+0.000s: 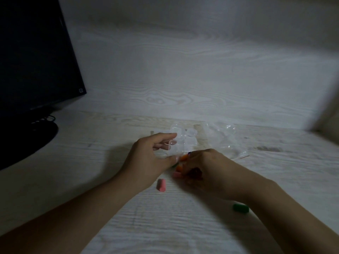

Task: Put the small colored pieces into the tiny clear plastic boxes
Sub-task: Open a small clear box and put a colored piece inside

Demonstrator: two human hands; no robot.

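My left hand (pixel 152 158) holds a tiny clear plastic box (pixel 171 149) between thumb and fingers, just above the table. My right hand (pixel 205 167) is curled over a small heap of colored pieces; an orange piece (pixel 183 157) shows at its fingertips, beside the box. Another orange piece (pixel 178 168) and a pink piece (pixel 177 174) lie under that hand's edge. A loose pink piece (pixel 161 185) lies below my left hand. A green piece (pixel 240 208) lies by my right forearm. More clear boxes (pixel 190 136) stand behind the hands.
A crumpled clear plastic bag (pixel 225 134) lies at the back right of the pale wood-grain table (pixel 110 180). A dark monitor (pixel 33 57) with its round base (pixel 36 138) and cables stands at the left. A white wall rises behind.
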